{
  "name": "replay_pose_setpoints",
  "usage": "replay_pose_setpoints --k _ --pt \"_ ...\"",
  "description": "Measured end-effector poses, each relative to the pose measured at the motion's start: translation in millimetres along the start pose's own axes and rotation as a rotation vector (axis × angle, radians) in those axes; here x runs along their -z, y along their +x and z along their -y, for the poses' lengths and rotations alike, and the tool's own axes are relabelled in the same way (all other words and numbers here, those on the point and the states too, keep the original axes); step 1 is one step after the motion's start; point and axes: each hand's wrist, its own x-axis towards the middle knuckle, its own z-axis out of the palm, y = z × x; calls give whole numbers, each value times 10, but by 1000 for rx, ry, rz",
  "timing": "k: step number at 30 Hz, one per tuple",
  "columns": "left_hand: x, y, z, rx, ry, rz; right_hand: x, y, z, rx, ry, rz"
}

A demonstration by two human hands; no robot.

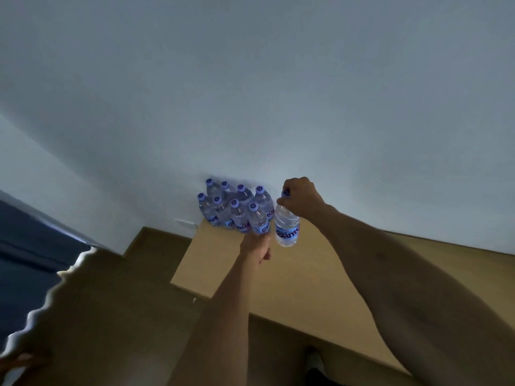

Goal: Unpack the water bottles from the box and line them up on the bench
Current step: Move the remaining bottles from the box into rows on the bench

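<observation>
Clear plastic bottle (287, 227), blue label with partly legible lettering, gripped at the cap by the right hand (299, 200), hanging above the worktop (320, 274). Eight matching bottles (237, 210) stand in two rows of four by the wall (250, 93). Left hand (256, 247) clasps the nearest one's base.

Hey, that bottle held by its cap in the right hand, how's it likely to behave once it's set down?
The bottle looks full, so probably heavy for its size. Tall and narrow, it may tip if nudged. The right hand grips only the cap, so it could swing.
</observation>
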Motion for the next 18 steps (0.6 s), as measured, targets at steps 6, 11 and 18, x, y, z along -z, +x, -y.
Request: replay_pose_setpoints --k 6,11,18 --pt "-57 311 -35 -55 277 10 -205 235 -236 -68 35 48" --pt "-54 515 -72 -50 296 21 -433 411 -313 -38 11 65" --pt "180 870 -240 -129 454 21 -689 806 -329 -84 -18 8"
